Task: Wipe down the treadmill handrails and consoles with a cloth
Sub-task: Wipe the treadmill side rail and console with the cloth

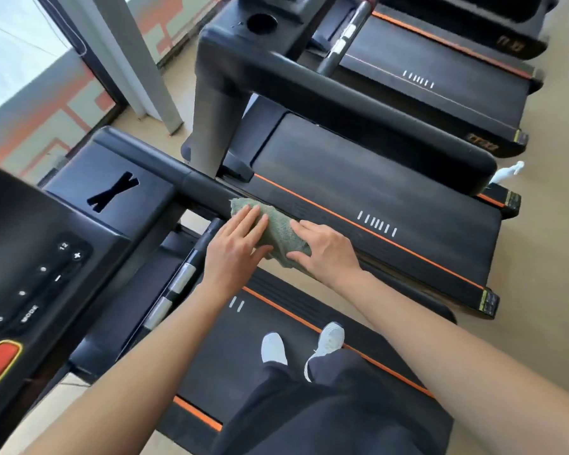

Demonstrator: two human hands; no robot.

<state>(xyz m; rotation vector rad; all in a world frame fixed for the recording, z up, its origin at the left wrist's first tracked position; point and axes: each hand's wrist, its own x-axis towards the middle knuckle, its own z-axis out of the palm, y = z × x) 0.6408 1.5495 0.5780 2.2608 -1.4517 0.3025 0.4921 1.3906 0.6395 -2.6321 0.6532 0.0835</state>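
Flat-fingered, left hand and right hand press down on green cloth, neither curled round it | cloth draped over black handrail | console off left | white shoes on treadmill belt below

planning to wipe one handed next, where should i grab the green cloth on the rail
Probably the middle of the green cloth, the bare patch between the left hand and the right hand, which both lie flat on it. Come from above: the cloth is draped over the rounded handrail, so fingers can curl down both sides and hold cloth and rail together.
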